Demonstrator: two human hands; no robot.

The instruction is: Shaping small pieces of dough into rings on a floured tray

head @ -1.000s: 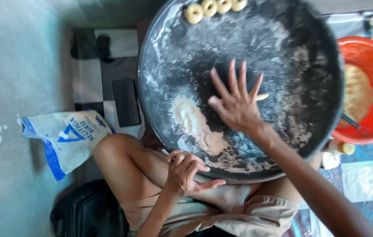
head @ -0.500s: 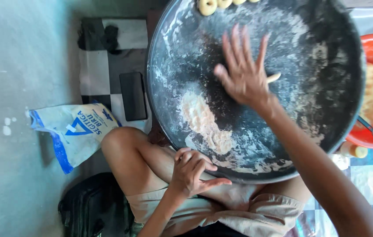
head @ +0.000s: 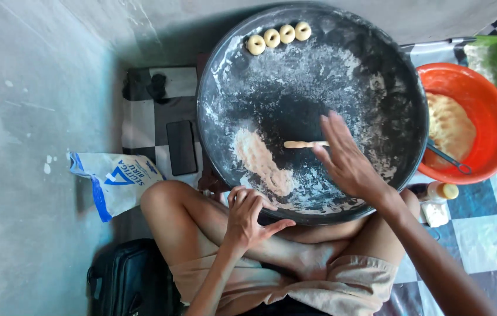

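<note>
Here: right hand (head: 349, 161), fingers flat and together, pressing a thin pale dough roll (head: 301, 144) on the round, dark, floured metal tray (head: 389, 88). Left hand (head: 247, 216), fingers loosely curled, empty, at the tray's near rim.

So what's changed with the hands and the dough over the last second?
The right hand has rolled back toward the person, so a thin dough rope now shows at its fingertips on the floured tray. The left hand stays on the knee by the tray's near rim. The four dough rings have not moved.

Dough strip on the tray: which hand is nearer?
Right. The right hand lies flat with its fingertips on the dough strip; the left hand rests at the tray's near rim, well apart.
</note>
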